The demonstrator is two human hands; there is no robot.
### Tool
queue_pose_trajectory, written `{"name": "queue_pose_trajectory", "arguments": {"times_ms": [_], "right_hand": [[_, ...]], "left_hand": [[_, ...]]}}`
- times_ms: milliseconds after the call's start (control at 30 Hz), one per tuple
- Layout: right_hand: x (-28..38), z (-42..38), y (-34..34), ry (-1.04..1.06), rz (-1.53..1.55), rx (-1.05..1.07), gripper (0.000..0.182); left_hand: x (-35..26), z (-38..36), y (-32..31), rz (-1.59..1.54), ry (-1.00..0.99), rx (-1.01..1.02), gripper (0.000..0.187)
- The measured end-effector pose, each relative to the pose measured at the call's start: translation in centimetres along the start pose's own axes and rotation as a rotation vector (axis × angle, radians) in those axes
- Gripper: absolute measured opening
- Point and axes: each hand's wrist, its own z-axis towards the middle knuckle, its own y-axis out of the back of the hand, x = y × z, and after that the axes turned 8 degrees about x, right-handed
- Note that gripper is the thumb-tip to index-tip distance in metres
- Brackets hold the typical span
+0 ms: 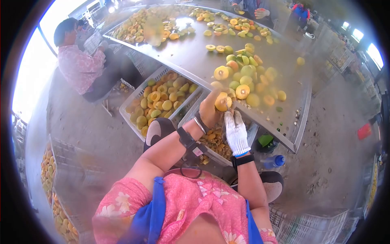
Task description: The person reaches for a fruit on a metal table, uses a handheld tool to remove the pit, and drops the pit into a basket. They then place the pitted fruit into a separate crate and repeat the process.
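Observation:
My bare left hand is closed around a halved yellow fruit, its cut face showing, at the near edge of the metal table. Against the fruit's right side is my right hand in a white glove, fingers pressed together; whatever it grips is too small to name. Just beyond both hands lies a pile of whole and halved fruits. Below them sits a container of pits and scraps, partly hidden by my hands and forearms.
A crate of halved fruits stands left of my hands. A blue bottle is at the lower right. A person sits at the left; a co-worker's gloved hand is across the table. More crates stand behind.

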Motion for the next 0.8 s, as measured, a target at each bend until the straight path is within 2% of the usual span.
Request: {"name": "queue_pose_trajectory", "arguments": {"times_ms": [33,67,133,200,267,300,367,400,433,467,533,633,733,767,800], "right_hand": [[-0.8,0.1,-0.2,0.074,-0.113,-0.006,0.034],[-2.1,0.2,-0.4,0.147,-0.225,-0.012,0.033],[-3.5,0.0,-0.4,0.181,-0.271,-0.013,0.036],[-3.3,0.4,-0.6,0.118,-0.134,0.009,0.044],[-4.6,-0.1,-0.4,0.315,-0.6,-0.014,0.047],[-4.8,0.1,-0.8,0.305,-0.32,-0.036,0.051],[-3.4,-0.3,-1.0,0.216,-0.053,0.005,0.053],[0.0,-0.9,-0.7,0.048,0.124,0.061,0.052],[-1.4,-0.5,-0.9,0.042,0.228,0.116,0.052],[-1.7,-0.4,-1.3,-0.02,0.213,0.092,0.053],[-0.8,-1.0,-1.3,0.021,0.195,0.098,0.056],[-4.3,-0.7,-2.9,0.053,0.295,0.102,0.059],[-5.4,-0.5,-2.8,0.27,-0.27,0.136,0.062],[-5.0,-0.7,-2.8,0.185,-0.138,0.142,0.062],[-4.3,-1.1,-2.8,0.1,-0.007,0.145,0.062]], "left_hand": [[0.6,-0.1,0.1,0.086,-0.031,-0.006,0.038],[0.1,-0.5,-0.7,0.011,-0.004,-0.027,0.037],[-1.3,-1.2,-2.3,-0.24,0.088,-0.059,0.035],[-2.8,-1.5,-3.4,-0.586,0.199,-0.083,0.033],[-1.9,-1.8,-2.5,-0.472,0.174,0.012,0.036],[-2.1,-2.0,-3.1,-0.458,0.132,-0.054,0.036],[-2.8,-2.2,-3.3,-0.48,0.112,-0.093,0.027],[-3.0,-2.3,-3.6,-0.426,0.04,-0.123,0.022],[-3.5,-2.5,-4.0,-0.379,0.034,-0.142,0.019],[-3.3,-2.5,-3.7,-0.286,-0.044,-0.089,0.017],[-3.3,-2.9,-3.9,-0.104,-0.153,-0.081,0.018],[-2.3,-2.4,-3.7,-0.137,-0.121,-0.19,0.025],[-5.2,-2.8,-2.8,-0.443,0.17,-0.04,0.027],[-6.1,-3.0,-3.0,-0.432,0.202,-0.053,0.03],[-5.2,-2.7,-3.0,-0.281,0.135,-0.118,0.03]]}}
